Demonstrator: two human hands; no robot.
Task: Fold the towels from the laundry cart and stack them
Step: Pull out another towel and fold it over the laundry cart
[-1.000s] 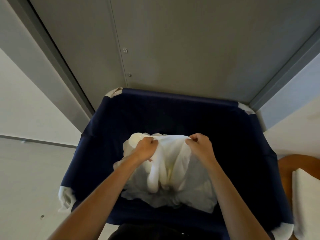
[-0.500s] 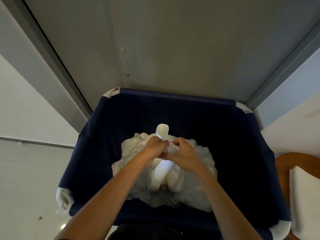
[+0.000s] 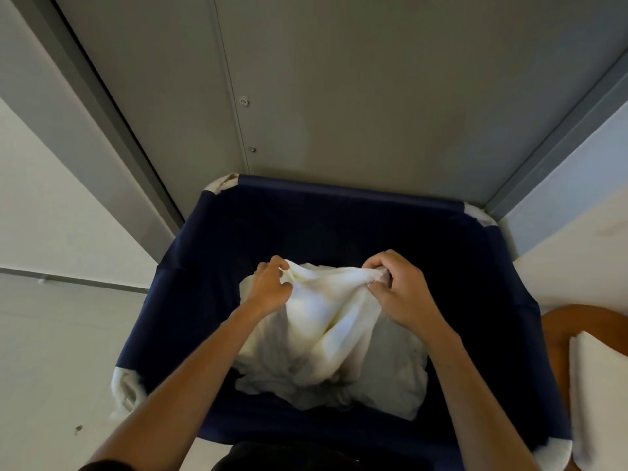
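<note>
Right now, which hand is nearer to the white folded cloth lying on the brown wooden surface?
Right. The right hand pinches the lifted white towel on the side toward the white folded cloth; the left hand pinches the towel's other end, farther away.

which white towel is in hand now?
The towel stretched between left hand and right hand, above the crumpled pile in the cart; the flat towel at right lies untouched.

No readable text, label, brand, number or sign, none on the laundry cart, none on the towel
</note>
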